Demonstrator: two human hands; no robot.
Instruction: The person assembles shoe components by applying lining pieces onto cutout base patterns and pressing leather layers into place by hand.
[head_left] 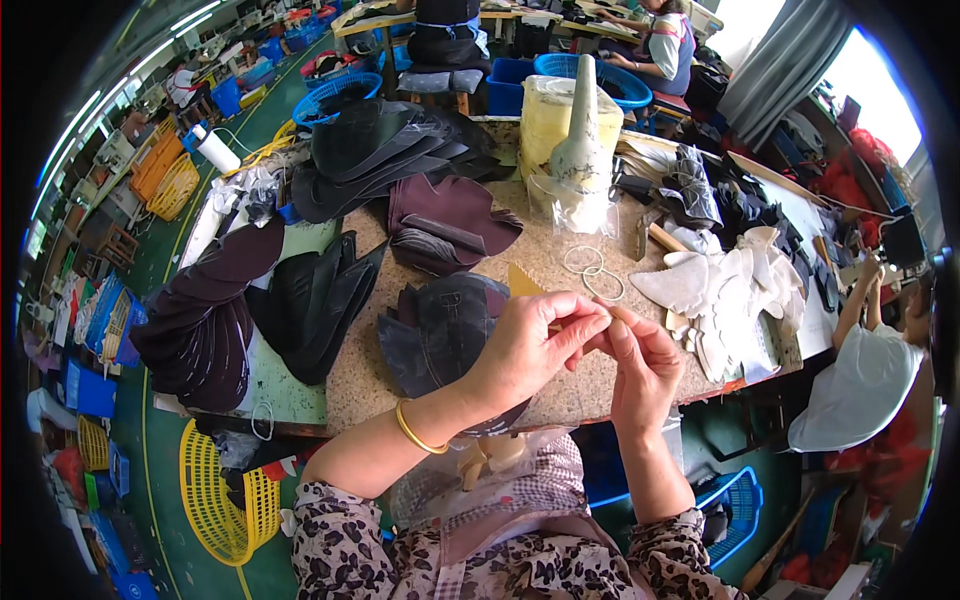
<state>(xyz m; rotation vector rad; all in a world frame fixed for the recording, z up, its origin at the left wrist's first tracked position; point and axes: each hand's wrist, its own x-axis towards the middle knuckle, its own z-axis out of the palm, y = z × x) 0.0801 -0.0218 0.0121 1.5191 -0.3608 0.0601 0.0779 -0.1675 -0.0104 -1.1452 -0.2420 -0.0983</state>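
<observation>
My left hand (525, 345) and my right hand (643, 368) meet fingertip to fingertip above the near part of the work table. Thumbs and forefingers are pinched on both; whatever is between them is too small or hidden to make out. Just beyond the fingertips, pale thin loops (601, 284) lie on the speckled board (350, 385). Partly behind my left hand and forearm is a dark stitched piece (440, 325), like a shoe upper. A yellow pointed scrap (522, 281) shows past my left knuckles. To the right of my right hand spreads a pile of off-white cut pieces (735, 290).
Stacks of black pieces (375, 150), maroon pieces (450, 220) and dark brown pieces (205, 310) crowd the left and back. A tall cone-topped container (577, 150) stands at the far edge. A yellow basket (225, 500) is at lower left. Other people sit at tables beyond.
</observation>
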